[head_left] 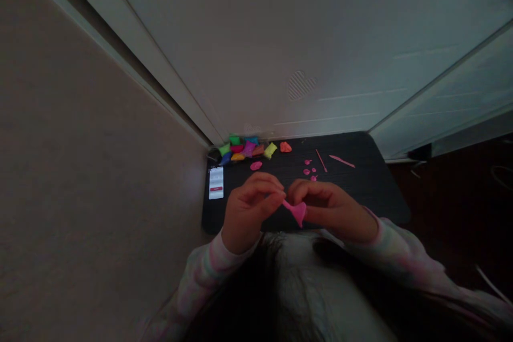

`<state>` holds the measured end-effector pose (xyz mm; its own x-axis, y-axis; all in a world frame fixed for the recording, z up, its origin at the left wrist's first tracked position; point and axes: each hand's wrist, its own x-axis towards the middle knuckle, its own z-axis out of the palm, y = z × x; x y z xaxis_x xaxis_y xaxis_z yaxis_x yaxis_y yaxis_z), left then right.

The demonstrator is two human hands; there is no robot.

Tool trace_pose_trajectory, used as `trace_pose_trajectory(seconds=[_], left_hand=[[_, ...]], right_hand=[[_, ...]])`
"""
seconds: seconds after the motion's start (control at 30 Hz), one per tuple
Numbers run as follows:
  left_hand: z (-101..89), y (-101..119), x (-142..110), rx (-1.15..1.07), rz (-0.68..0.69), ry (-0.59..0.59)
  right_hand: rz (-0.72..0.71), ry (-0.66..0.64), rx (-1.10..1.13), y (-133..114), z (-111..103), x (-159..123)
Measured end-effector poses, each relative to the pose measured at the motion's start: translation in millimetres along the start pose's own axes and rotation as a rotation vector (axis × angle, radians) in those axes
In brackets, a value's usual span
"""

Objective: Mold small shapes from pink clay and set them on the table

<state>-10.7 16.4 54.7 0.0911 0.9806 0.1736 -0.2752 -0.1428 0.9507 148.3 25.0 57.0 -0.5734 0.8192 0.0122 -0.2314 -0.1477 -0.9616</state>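
Note:
Above the near edge of a dark table, both hands hold one piece of pink modelling clay [297, 211]. It has a thin stem and flares out like a funnel. My left hand [250, 208] pinches the stem between thumb and fingertips. The fingers of my right hand [336, 206] are closed around the wide end, partly hiding it. Just beyond the hands lie several small pink clay pieces [306, 171]. A flat pink clay lump [256, 165] rests farther left.
Colourful clay packets [249, 148] are heaped at the table's back left, with an orange clay lump [286, 147] beside them. A lit phone [216, 183] lies at the left edge. Two thin pink tools [342, 161] lie right of centre. A white wall panel [256, 64] stands behind the table [377, 192].

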Motion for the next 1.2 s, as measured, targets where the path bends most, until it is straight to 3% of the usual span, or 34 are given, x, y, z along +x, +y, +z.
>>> trace_pose_trajectory(seconds=[0.5, 0.73, 1.03, 1.2], left_hand=[[0.8, -3.2, 0.5, 0.009, 0.065, -0.004], [0.7, -1.8, 1.0, 0.023, 0.033, -0.069], [0.3, -5.1, 0.9, -0.012, 0.092, -0.046], [1.0, -4.0, 1.6, 0.004, 0.044, -0.064]], right_hand=[[0.004, 0.005, 0.089, 0.7, -1.2, 0.6], [0.004, 0.005, 0.163, 1.8, -1.4, 0.9], [0.038, -0.002, 0.186, 0.9, -0.8, 0.8], [0.027, 0.005, 0.199, 2.1, -1.3, 0.5]])
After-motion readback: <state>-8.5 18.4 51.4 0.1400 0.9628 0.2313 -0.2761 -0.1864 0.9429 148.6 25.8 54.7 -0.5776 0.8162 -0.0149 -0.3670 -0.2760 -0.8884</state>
